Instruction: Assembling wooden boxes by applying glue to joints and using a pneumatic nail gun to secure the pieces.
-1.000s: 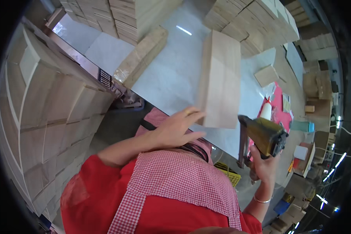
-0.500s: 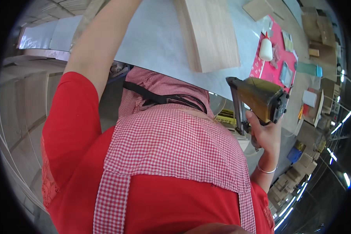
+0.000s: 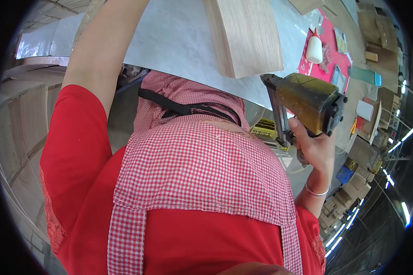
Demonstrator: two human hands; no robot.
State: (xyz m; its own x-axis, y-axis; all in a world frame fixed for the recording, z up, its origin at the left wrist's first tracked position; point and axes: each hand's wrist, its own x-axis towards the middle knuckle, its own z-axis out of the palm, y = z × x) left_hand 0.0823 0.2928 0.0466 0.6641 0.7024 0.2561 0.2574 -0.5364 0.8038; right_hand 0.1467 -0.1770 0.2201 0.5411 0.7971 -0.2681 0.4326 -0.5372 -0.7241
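My right hand (image 3: pixel 317 150) is wrapped round the grip of a pneumatic nail gun (image 3: pixel 307 98), its thumb lying along the side. The tool has a worn yellow-brown body with dark ends and is raised just off the front edge of the table. Close to the tool's dark front end is the near corner of a thick wooden piece (image 3: pixel 250 39), made of pale boards and lying on the light grey tabletop (image 3: pixel 174 46). My left forearm stretches out past the top edge of the picture, so the left hand and whatever it touches are hidden.
Right of the wood, a white glue bottle (image 3: pixel 314 49) with a red tip stands on a pink sheet (image 3: pixel 326 30). A teal-capped clear bottle (image 3: pixel 367 76) lies beyond it. Wooden panels (image 3: pixel 30 123) stand at my left. Cardboard boxes (image 3: pixel 351 185) are stacked at the far right.
My left forearm has shifted slightly left. The nail gun in my right hand is a little higher and nearer the wood's corner. The whole view has also shifted slightly.
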